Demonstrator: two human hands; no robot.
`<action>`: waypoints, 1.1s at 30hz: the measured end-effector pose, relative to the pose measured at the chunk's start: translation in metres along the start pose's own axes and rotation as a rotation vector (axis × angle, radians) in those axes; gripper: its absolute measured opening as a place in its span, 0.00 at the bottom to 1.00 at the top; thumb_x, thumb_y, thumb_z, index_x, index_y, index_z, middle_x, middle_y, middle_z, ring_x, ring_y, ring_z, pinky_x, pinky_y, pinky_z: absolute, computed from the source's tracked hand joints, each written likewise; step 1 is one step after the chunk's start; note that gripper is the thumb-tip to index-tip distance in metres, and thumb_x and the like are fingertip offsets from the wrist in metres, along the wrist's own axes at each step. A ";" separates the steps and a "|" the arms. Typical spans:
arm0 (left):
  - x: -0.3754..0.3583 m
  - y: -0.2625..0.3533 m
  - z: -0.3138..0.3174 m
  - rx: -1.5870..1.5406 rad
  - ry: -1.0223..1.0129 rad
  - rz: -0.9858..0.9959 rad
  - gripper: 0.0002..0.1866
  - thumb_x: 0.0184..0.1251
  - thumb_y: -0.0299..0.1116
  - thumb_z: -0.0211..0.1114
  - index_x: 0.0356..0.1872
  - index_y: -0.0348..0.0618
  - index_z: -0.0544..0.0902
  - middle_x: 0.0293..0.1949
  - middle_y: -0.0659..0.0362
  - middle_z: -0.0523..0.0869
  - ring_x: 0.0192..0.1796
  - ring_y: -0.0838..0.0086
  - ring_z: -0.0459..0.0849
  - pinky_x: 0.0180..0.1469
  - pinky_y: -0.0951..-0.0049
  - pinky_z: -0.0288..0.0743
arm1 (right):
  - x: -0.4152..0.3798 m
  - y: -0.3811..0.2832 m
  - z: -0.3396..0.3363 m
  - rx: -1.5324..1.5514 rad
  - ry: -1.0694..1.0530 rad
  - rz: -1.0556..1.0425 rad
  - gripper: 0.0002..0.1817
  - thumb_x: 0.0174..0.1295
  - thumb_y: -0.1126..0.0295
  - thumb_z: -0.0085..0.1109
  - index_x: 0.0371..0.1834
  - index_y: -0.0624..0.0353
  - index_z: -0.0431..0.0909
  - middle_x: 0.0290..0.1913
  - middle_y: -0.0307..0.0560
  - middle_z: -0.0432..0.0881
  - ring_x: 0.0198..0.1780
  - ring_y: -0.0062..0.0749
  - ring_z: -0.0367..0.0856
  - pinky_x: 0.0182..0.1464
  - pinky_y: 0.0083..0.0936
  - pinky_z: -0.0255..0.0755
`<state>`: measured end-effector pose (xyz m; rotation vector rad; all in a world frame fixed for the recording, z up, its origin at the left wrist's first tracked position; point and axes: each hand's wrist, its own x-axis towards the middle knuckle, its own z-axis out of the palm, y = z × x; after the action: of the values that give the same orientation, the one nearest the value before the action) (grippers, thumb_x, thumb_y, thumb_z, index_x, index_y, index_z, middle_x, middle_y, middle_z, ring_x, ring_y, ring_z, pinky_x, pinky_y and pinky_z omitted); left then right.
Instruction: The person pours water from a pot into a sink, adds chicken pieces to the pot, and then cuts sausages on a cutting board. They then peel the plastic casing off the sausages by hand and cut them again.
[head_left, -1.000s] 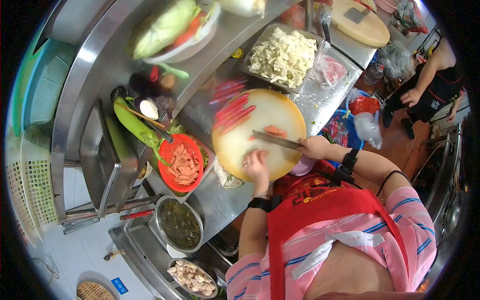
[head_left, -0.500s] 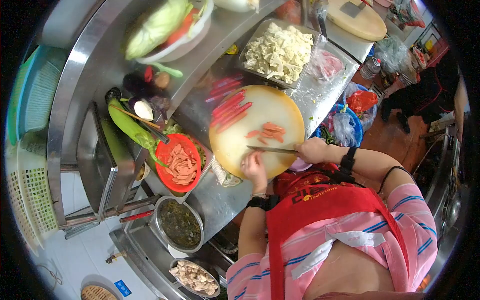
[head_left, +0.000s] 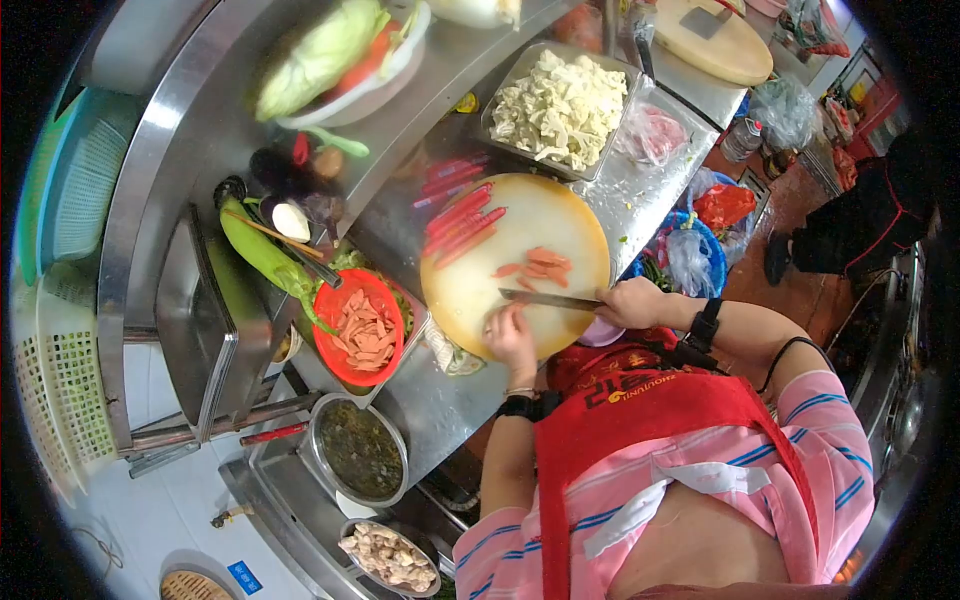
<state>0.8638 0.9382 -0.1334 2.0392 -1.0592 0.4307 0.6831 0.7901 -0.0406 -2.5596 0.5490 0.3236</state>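
Note:
My right hand (head_left: 632, 302) grips a kitchen knife (head_left: 548, 299), its dark blade seen almost edge-on over the round cutting board (head_left: 590, 235). Close to the blade, my left hand (head_left: 510, 337) is closed at the board's near edge with its fingers curled; what they hold is hidden. Just beyond the knife lies a small group of pink sausage slices (head_left: 545, 265). Several sausages in red wrappers (head_left: 465, 222) rest on the far left part of the board. More cut slices fill a red bowl (head_left: 408, 330) to the left.
Behind the board stands a metal tray of cauliflower (head_left: 560, 105). A green pepper (head_left: 262, 250) lies on the left. Nearer are a metal bowl of dark greens (head_left: 360, 450) and a dish of pale pieces (head_left: 390, 557). Another person in dark clothes (head_left: 850, 225) is at the right.
The knife and both hands have barely shifted. The other person at the right has moved nearer. The view has tilted slightly.

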 end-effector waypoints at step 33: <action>0.039 0.043 0.042 -0.035 -0.275 -0.289 0.29 0.62 0.42 0.56 0.60 0.36 0.63 0.60 0.39 0.62 0.64 0.46 0.56 0.64 0.52 0.51 | -0.035 0.081 -0.129 -0.462 0.184 -0.152 0.20 0.34 0.68 0.59 0.37 0.51 0.75 0.30 0.46 0.77 0.34 0.44 0.78 0.39 0.38 0.69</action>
<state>0.8504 0.8707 -0.1159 2.2199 -0.8991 -0.0175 0.6327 0.6706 0.0460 -3.0801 0.3724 0.1758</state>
